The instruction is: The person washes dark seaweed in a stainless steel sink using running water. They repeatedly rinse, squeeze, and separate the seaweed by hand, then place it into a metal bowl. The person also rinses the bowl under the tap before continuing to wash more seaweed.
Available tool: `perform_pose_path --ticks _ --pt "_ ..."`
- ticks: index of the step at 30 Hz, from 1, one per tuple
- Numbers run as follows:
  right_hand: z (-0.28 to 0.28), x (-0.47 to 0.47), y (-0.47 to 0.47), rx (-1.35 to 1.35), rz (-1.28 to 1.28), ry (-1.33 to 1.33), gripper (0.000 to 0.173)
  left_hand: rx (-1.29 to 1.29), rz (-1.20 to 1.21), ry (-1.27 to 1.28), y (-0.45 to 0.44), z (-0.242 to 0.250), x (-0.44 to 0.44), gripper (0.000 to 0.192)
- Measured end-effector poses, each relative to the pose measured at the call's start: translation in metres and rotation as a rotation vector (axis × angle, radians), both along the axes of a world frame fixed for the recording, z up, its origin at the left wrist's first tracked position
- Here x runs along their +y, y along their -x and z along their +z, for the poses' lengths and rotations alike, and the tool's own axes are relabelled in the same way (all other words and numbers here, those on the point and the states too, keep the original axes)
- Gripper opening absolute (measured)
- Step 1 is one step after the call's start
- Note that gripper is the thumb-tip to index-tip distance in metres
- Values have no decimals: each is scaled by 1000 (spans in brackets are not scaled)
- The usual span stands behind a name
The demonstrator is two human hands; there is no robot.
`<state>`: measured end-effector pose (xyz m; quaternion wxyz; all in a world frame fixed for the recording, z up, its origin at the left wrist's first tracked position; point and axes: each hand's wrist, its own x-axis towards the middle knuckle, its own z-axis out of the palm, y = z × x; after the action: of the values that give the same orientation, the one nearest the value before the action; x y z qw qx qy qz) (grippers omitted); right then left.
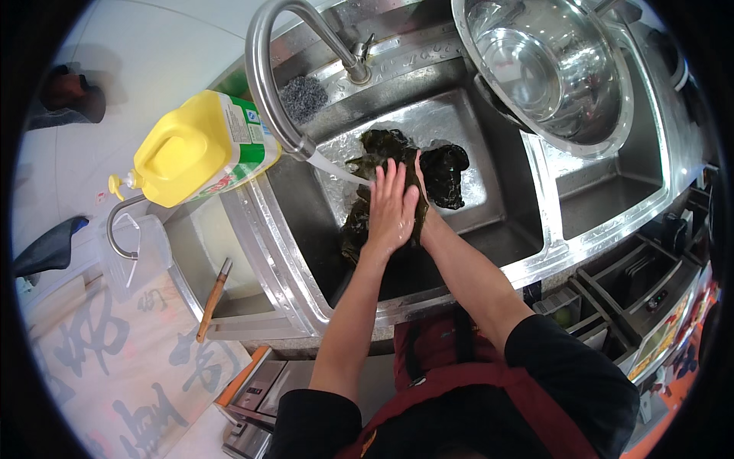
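Under the running water, my left hand (393, 206) lies flat on a wet, dark green sheet of kelp-like seaweed (421, 215), its fingers straight and slightly apart. My right hand (421, 178) is on the other side of that sheet, mostly hidden behind it, and supports it against the left palm. More dark seaweed (446, 175) spreads on the bottom of the stainless steel sink (487, 201), to the right of my hands. Another clump (356, 226) sits beneath my left wrist. Water streams from the curved metal faucet (301, 148) onto the seaweed by my left fingers.
A large steel bowl (519, 74) tilts over the sink divider at upper right. On the left stand a yellow pump jug (178, 146) and a second basin (223, 246) with a wooden-handled tool (213, 304) across its edge. A steel wool scourer (303, 98) lies behind the faucet.
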<state>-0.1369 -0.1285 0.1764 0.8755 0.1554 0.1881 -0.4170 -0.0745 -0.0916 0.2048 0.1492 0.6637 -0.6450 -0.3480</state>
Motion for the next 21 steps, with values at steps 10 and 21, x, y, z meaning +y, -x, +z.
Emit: perform_pose_path --ticks 10,21 --pt "-12 20 41 80 269 52 74 1063 860 -855 -63 -56 -41 71" --pt "-31 -9 -7 898 303 -14 35 215 768 37 -29 -41 4 43"
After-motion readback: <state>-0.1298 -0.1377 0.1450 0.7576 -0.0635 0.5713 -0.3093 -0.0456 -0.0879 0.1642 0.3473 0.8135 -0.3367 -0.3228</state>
